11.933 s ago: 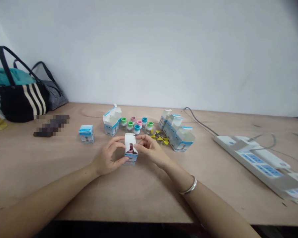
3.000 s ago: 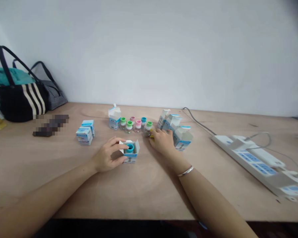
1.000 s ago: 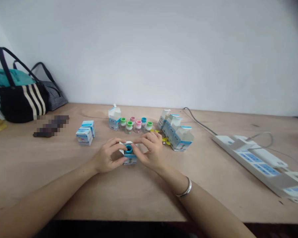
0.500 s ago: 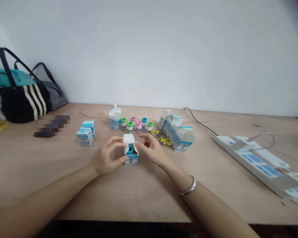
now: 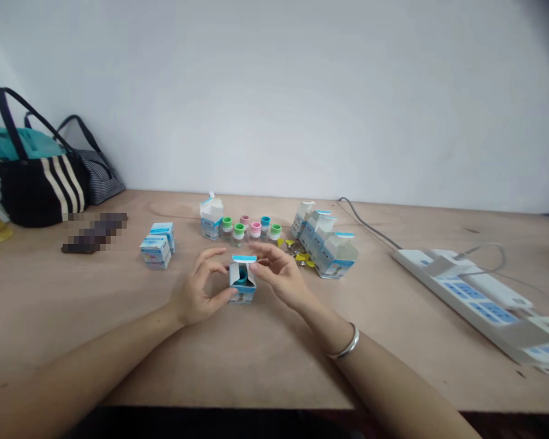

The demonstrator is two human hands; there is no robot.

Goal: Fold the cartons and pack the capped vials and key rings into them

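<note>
A small white and blue carton [image 5: 243,294] stands upright on the table in front of me. Its side flaps are folded partly inward and its lid flap is raised at the back. Between the flaps a teal ring-shaped top [image 5: 242,277] shows inside. My left hand [image 5: 201,289] grips the carton's left side, thumb at the front corner. At the upper right, my right hand [image 5: 279,272] has its thumb and fingers on the flaps; the fingers behind are partly hidden. Beyond the hands stand several small clear bottles [image 5: 238,231] with green, pink and blue tops.
Two closed cartons [image 5: 156,251] sit to the left. Opened cartons [image 5: 336,256] stand at the right, another [image 5: 211,219] behind. Yellow-ended metal pieces [image 5: 304,260] lie by the right group. A power strip [image 5: 471,299] with cables is far right; bags [image 5: 41,183] are far left.
The right side flap has been folded inward over the teal top, and the lid flap has tilted forward, showing its blue edge. My right hand has shifted slightly over the carton.
</note>
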